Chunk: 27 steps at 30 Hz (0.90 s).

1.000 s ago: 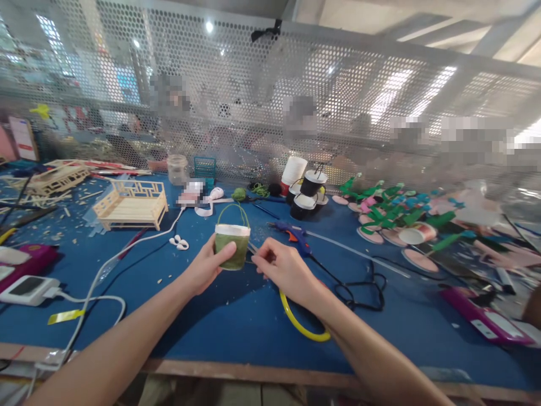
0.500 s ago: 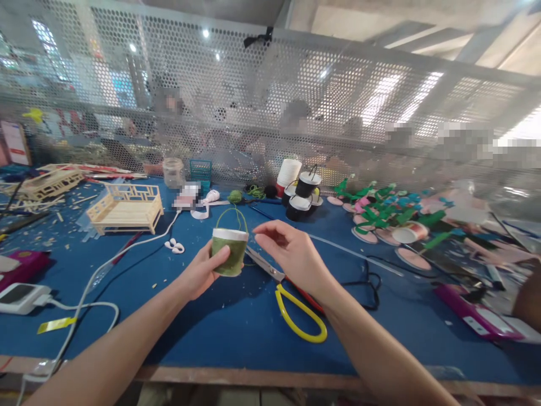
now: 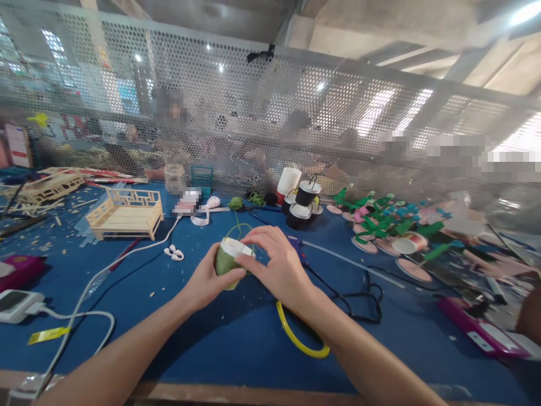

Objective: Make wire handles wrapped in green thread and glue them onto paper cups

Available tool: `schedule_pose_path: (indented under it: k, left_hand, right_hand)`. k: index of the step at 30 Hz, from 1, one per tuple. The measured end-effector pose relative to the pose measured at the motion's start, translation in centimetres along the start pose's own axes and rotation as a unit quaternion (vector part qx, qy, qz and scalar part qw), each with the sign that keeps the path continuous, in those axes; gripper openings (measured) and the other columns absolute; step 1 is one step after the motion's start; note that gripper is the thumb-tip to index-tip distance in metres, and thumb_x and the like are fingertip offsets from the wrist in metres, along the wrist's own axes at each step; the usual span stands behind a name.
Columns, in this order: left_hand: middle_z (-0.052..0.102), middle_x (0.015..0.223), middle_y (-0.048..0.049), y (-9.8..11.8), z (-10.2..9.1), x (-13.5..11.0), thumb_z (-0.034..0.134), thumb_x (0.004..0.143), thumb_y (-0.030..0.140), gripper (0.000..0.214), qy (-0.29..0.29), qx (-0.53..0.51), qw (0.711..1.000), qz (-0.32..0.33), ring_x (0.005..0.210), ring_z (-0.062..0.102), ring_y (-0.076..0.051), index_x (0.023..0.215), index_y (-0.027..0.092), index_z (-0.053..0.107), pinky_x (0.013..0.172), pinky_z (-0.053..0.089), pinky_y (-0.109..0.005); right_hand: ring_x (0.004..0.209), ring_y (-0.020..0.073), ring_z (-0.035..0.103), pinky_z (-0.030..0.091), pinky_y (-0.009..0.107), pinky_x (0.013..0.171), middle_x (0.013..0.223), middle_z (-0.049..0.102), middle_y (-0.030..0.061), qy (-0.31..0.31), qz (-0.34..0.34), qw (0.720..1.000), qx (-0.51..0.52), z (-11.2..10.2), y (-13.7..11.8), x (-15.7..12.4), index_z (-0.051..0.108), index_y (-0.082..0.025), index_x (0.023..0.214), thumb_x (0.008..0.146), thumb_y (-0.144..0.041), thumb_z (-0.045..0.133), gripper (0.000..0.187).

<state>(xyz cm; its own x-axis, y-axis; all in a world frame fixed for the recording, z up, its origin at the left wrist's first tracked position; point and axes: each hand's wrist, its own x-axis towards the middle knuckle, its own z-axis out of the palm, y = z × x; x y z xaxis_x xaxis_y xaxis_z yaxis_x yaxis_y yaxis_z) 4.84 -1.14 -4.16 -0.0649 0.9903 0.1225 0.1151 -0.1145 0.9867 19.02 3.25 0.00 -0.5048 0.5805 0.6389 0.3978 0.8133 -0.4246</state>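
Observation:
My left hand (image 3: 213,276) is closed round a small paper cup (image 3: 228,265) covered in green, with a white rim, tilted so its opening faces up and toward me. A thin green yarn (image 3: 239,217) loops above the cup and runs back to a green yarn ball (image 3: 235,203). My right hand (image 3: 276,262) grips the cup's right rim between thumb and fingers; the exact contact at the yarn's end is partly hidden. Beneath my right hand and forearm lie scissors, with one yellow handle (image 3: 302,341) showing and the blades hidden.
A small wooden bed frame (image 3: 127,214) stands at left, near a white cable (image 3: 87,282). Black cups (image 3: 299,214) and stacked white cups (image 3: 289,179) stand at the back. Craft flowers (image 3: 372,223) on pink discs, black cord (image 3: 367,304) and a purple device (image 3: 477,327) are at right.
My right hand has moved left and taken hold of the cup's rim. The cup has tipped toward me, showing its opening. The scissors' blades have become hidden.

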Motion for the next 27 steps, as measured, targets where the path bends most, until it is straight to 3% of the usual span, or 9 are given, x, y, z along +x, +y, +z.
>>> schedule_pose_path:
  k: [4,7,12,16,19,21,23,27]
  left_hand:
    - [0.056,0.096,-0.0062,-0.3,0.0,-0.1,0.064,0.061,0.039,0.056,0.023,0.083,0.996,0.023,0.088,0.052,-0.020,0.107,0.015,0.041,0.075,0.043,-0.031]
    - [0.057,0.097,-0.0072,-0.3,-0.1,-0.2,0.064,0.060,0.040,0.059,0.038,0.116,0.992,0.029,0.087,0.053,-0.020,0.108,0.014,0.041,0.075,0.043,-0.032]
    - [0.057,0.097,-0.0079,-0.5,-0.4,-0.1,0.064,0.061,0.040,0.060,0.042,0.105,0.994,0.017,0.086,0.054,-0.021,0.109,0.015,0.040,0.075,0.044,-0.033]
    - [0.058,0.097,-0.0080,-0.5,-0.4,-0.1,0.065,0.060,0.038,0.059,0.049,0.085,0.995,0.019,0.087,0.054,-0.021,0.109,0.015,0.041,0.075,0.044,-0.034]
    - [0.058,0.098,-0.0077,-0.1,-0.3,-0.1,0.065,0.060,0.037,0.058,0.031,0.051,0.998,0.019,0.088,0.055,-0.021,0.108,0.015,0.041,0.076,0.044,-0.033]
    - [0.058,0.101,-0.0081,0.0,-0.1,-0.2,0.066,0.059,0.035,0.058,0.019,0.019,0.999,0.023,0.092,0.054,-0.021,0.107,0.015,0.041,0.080,0.043,-0.033]
    - [0.056,0.106,-0.0087,0.0,0.0,-0.2,0.068,0.057,0.032,0.060,0.012,-0.002,0.999,0.033,0.097,0.052,-0.022,0.108,0.015,0.040,0.084,0.042,-0.033]
    - [0.053,0.111,-0.0090,-0.7,0.0,-0.1,0.070,0.055,0.030,0.067,-0.002,0.023,0.997,0.068,0.100,0.051,-0.022,0.112,0.016,0.037,0.087,0.041,-0.033]
  right_hand:
    - [0.072,0.0176,0.048,0.040,0.030,0.067,0.071,0.057,0.0040,-0.044,0.003,0.999,-0.019,1.2,-0.3,0.1,0.055,-0.016,0.069,0.071,-0.021,0.060,0.007]
    - [0.067,0.0149,0.048,0.039,0.026,0.063,0.066,0.055,0.0020,-0.029,0.030,0.999,0.018,1.4,-0.2,0.2,0.053,-0.017,0.064,0.076,-0.018,0.052,0.013]
    - [0.056,0.0112,0.046,0.037,0.023,0.054,0.062,0.053,0.0005,0.022,0.106,0.992,0.072,-0.6,-0.1,0.2,0.051,-0.016,0.063,0.080,-0.024,0.046,0.019]
    - [0.055,0.0113,0.048,0.038,0.023,0.054,0.056,0.052,0.0007,0.023,0.139,0.984,0.109,-2.5,0.0,-0.3,0.049,-0.017,0.057,0.083,-0.032,0.038,0.032]
    - [0.058,0.0119,0.050,0.041,0.024,0.056,0.062,0.054,0.0018,0.032,0.175,0.978,0.108,-2.8,0.7,-0.5,0.052,-0.016,0.065,0.079,-0.033,0.043,0.024]
    - [0.064,0.0129,0.052,0.044,0.025,0.058,0.077,0.057,0.0047,0.003,0.209,0.969,0.132,-2.3,1.4,-0.6,0.053,-0.015,0.082,0.072,-0.033,0.052,0.021]
    - [0.065,0.0127,0.054,0.047,0.026,0.056,0.090,0.056,0.0077,-0.064,0.239,0.951,0.187,-1.5,1.8,-0.6,0.050,-0.014,0.095,0.069,-0.034,0.055,0.033]
    - [0.055,0.0111,0.054,0.046,0.022,0.042,0.077,0.056,0.0045,-0.152,0.279,0.911,0.261,-0.1,1.7,-0.4,0.050,-0.014,0.095,0.072,-0.031,0.049,0.029]
